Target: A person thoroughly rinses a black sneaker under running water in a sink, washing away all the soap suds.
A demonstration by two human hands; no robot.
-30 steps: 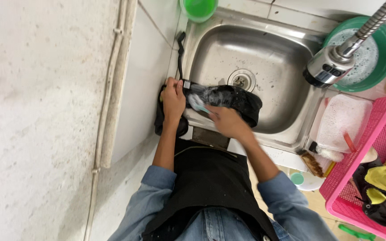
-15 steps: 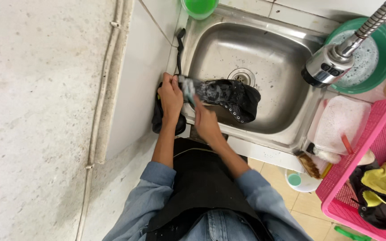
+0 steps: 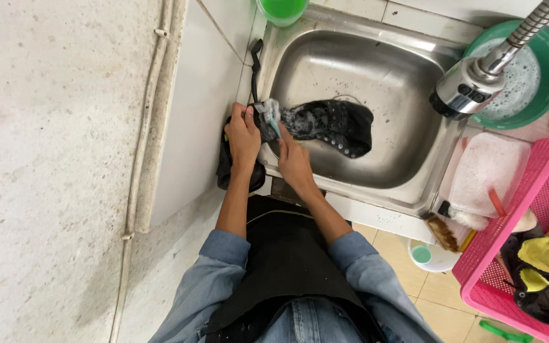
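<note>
Tiled wall and a steel sink (image 3: 408, 159) are filling the view from above. Lying soapy in the sink's near left corner is a black shoe (image 3: 332, 124). The left hand (image 3: 244, 136) is clamping its grip on the shoe's heel end at the rim; the right hand (image 3: 292, 159), just beside it, is gripping a small brush (image 3: 270, 117) against the shoe. Right of both, a pink basket (image 3: 541, 241) is holding yellow and black cloths (image 3: 544, 263).

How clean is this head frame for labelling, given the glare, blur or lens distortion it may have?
Head view: glare streaks the far wall of the steel sink; the hose tap looms large and slightly soft close to the lens; both hands, left hand and right hand, and the soapy black shoe look sharp; edges bow outward.
</note>
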